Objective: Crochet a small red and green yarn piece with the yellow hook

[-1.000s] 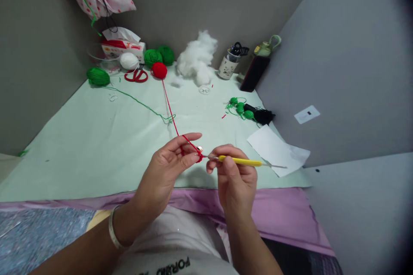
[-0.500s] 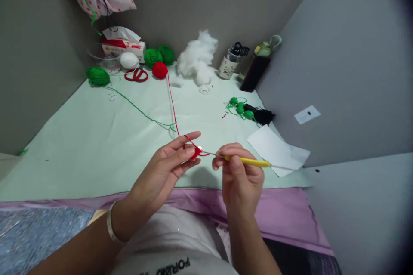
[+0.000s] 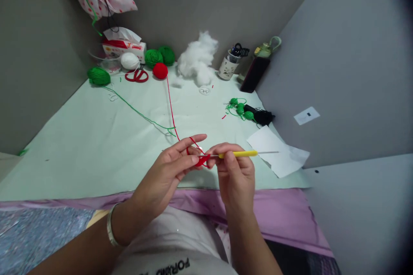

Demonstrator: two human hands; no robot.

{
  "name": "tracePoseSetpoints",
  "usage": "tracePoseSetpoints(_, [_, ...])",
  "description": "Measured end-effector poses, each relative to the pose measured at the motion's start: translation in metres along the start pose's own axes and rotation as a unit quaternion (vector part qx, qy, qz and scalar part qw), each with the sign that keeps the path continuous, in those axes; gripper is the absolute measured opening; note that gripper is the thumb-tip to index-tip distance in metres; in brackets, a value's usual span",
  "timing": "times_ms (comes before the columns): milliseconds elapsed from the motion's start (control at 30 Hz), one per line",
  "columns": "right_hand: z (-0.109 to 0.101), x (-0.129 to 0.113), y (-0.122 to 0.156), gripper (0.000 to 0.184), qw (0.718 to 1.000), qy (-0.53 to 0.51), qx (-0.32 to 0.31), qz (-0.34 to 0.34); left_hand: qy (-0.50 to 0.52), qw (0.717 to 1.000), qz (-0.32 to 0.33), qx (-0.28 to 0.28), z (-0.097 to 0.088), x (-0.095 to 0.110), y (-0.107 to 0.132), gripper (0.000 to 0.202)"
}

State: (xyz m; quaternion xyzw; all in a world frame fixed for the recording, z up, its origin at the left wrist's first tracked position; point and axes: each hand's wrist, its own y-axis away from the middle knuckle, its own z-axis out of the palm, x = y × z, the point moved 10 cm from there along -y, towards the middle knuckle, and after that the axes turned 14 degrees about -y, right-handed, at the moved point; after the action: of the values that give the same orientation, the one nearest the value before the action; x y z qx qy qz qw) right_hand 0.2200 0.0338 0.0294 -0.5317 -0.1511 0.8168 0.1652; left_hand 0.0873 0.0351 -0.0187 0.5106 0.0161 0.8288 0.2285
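The small red crochet piece (image 3: pixel 202 161) is between the two hands, held up over the near edge of the pale green table (image 3: pixel 74 146). The left hand (image 3: pixel 158 176) pinches it between thumb and fingers, with the index finger stretched out and the red yarn (image 3: pixel 171 107) passing over it. That strand runs back to the red yarn ball (image 3: pixel 160 71) near the scissors (image 3: pixel 137 76). The right hand (image 3: pixel 238 176) is closed around the yellow-handled hook (image 3: pixel 243 154), its thumb on the grip and its metal shaft reaching left to the red stitches (the tip itself is too small to make out).

The piece looks very light, soft and limp, so it likely folds or twists unless pinched close to where the hook enters. Its loops probably stretch easily, and a hard tug could distort them; a light hold on the worked fabric seems best. The hook should be stiff and light, its thin shaft probably slicker than the thicker yellow grip, which is the sensible place to hold. The yarn calls for gentle, even tension over the finger.
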Motion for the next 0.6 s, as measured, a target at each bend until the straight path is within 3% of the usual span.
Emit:
tracePoseSetpoints(100, [0.002,-0.003,0.002,0.021,1.0,0.006,-0.009,0.007,-0.028,0.999,0.023,0.03,-0.007,0.006,0.001,0.036])
tracePoseSetpoints(200, [0.011,-0.02,0.012,0.021,0.987,0.134,-0.044,-0.074,-0.073,0.992,0.074,0.07,-0.014,0.014,0.004,0.037])
tracePoseSetpoints(300, [0.036,-0.034,0.028,0.03,0.918,0.317,-0.125,-0.203,-0.077,0.989,0.094,0.083,-0.014,0.014,0.005,0.044])
tracePoseSetpoints(367, [0.046,-0.036,0.037,0.037,0.868,0.394,-0.149,-0.261,-0.035,0.995,0.064,0.063,-0.009,0.006,0.004,0.048])
tracePoseSetpoints(400, [0.047,-0.037,0.039,0.038,0.861,0.403,-0.149,-0.271,-0.008,0.998,0.038,0.046,-0.006,0.001,0.003,0.049])
tracePoseSetpoints(433, [0.045,-0.037,0.037,0.037,0.87,0.39,-0.14,-0.267,0.018,0.999,0.012,0.031,-0.003,-0.003,0.002,0.048])
tracePoseSetpoints(500, [0.031,-0.037,0.027,0.03,0.921,0.308,-0.095,-0.218,0.049,0.998,-0.026,0.016,0.0,-0.008,0.002,0.044])
tracePoseSetpoints(600, [0.004,-0.025,0.011,0.023,0.987,0.123,-0.003,-0.105,0.039,0.999,-0.022,0.023,-0.003,-0.003,0.0,0.039])
